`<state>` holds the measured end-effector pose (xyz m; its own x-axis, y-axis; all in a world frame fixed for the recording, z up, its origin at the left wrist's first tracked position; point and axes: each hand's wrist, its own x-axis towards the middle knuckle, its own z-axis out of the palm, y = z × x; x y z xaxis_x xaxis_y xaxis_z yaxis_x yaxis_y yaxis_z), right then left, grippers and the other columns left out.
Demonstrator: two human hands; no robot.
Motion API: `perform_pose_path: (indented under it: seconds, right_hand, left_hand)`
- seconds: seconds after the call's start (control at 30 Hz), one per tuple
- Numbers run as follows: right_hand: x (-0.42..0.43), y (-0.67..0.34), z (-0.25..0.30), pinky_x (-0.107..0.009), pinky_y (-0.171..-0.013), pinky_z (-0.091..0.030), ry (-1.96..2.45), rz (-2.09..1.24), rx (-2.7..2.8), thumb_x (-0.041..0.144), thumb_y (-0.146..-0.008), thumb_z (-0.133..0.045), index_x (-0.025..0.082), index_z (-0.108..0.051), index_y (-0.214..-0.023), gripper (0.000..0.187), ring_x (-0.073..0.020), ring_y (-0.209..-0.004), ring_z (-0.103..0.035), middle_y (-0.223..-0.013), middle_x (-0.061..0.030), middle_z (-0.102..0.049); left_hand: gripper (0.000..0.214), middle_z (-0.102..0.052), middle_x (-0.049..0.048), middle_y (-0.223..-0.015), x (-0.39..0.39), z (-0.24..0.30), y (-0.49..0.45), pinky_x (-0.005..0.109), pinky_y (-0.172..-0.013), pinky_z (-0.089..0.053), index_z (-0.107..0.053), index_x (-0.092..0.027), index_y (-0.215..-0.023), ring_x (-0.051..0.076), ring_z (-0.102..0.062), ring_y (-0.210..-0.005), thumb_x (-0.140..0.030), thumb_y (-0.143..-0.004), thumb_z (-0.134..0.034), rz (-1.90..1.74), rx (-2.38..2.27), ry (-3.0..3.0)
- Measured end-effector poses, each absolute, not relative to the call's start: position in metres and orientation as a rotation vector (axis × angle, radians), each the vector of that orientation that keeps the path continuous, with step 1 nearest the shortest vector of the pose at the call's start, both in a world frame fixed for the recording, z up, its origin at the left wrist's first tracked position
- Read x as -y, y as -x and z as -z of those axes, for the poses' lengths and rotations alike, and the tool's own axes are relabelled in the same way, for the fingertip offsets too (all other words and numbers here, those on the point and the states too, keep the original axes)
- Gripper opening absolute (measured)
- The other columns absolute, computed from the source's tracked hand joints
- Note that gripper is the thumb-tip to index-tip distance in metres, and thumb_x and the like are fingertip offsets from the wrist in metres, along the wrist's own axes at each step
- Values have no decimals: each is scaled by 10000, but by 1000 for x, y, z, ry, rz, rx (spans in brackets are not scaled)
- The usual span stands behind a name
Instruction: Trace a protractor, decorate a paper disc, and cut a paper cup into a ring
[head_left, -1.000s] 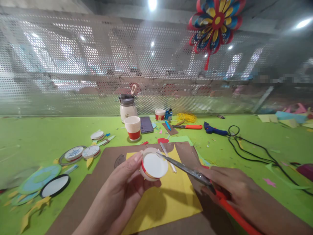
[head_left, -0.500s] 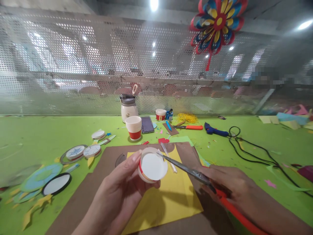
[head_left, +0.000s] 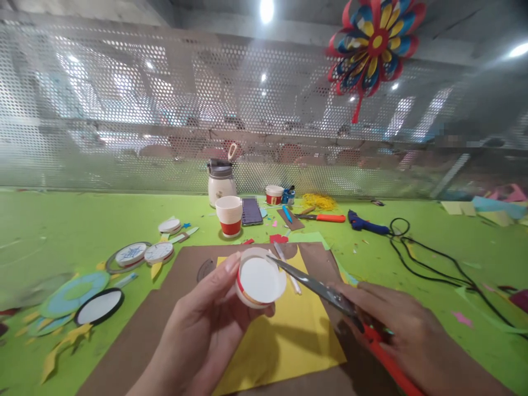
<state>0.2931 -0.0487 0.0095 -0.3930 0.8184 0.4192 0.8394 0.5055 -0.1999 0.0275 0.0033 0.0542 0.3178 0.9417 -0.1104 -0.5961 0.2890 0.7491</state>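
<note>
My left hand (head_left: 206,319) is closed round the cut-off bottom of a white paper cup (head_left: 259,280) with a red band, its flat base turned toward me. My right hand (head_left: 396,324) grips red-handled scissors (head_left: 330,294); their blade tips touch the cup's upper right edge. Both hands hover over a yellow paper sheet (head_left: 289,341) lying on a brown card sheet (head_left: 165,308).
A green table (head_left: 61,231) carries paper discs (head_left: 159,252), a black-rimmed ring (head_left: 99,306), a stack of red-and-white cups (head_left: 230,215), a phone (head_left: 251,211), a cream jug (head_left: 220,182), a blue glue gun (head_left: 365,221) with black cable (head_left: 433,264), and an orange-handled cutter (head_left: 325,218). Perforated metal screen behind.
The view shifted slightly; the cup bottom and scissors stay together in nearly the same place, the right hand edging a little to the right.
</note>
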Motion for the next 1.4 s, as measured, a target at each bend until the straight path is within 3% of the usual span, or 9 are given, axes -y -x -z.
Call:
perform_pose_path:
  seconds: [0.2,0.47,0.67,0.9,1.07,1.4]
  right_hand:
    - [49,-298,-4,-308,-690,-613,1365,163,2333,120,-874,-542,190,-606,-1297,433,-235,-845,-742,-970,-93,-751]
    - [49,-299,-10,-320,-755,-618,1443,18,2349,96,-861,-602,219,-616,-1306,461,-245,-928,-737,-1041,-90,-751]
    - [50,-299,-14,-342,-802,-620,1498,-29,2335,17,-830,-547,246,-609,-1326,550,-236,-950,-734,-1078,-80,-750]
    - [53,-299,-20,-325,-685,-642,1431,176,2361,21,-821,-440,193,-672,-1245,513,-246,-874,-763,-1036,-118,-771]
    - [54,-297,-24,-292,-692,-642,1417,229,2360,5,-811,-430,199,-686,-1220,520,-232,-883,-768,-1032,-104,-780]
    - [54,-288,-31,-259,-556,-625,1345,353,2302,22,-773,-402,158,-747,-1079,481,-221,-710,-772,-873,-123,-791]
  left_hand:
    - [258,-724,108,-1028,-8,-48,-26,239,-594,-570,-812,-143,-961,191,-599,-812,-332,-789,-776,-1095,-597,-673]
    - [213,-727,99,-1037,0,-57,-28,248,-595,-556,-814,-163,-931,194,-605,-800,-333,-835,-729,-1091,-692,-708]
    - [216,-726,100,-1000,0,-55,-29,256,-602,-551,-809,-158,-918,201,-621,-800,-339,-816,-749,-1069,-679,-698]
    - [221,-719,91,-942,-5,-50,-29,248,-581,-555,-815,-154,-896,199,-615,-784,-330,-765,-791,-1062,-634,-687]
    - [225,-718,97,-937,-6,-48,-29,250,-575,-557,-812,-142,-916,192,-613,-759,-329,-800,-764,-1062,-600,-678]
    - [234,-717,83,-924,-4,-52,-27,256,-591,-554,-801,-128,-941,171,-615,-730,-324,-820,-760,-1042,-606,-661]
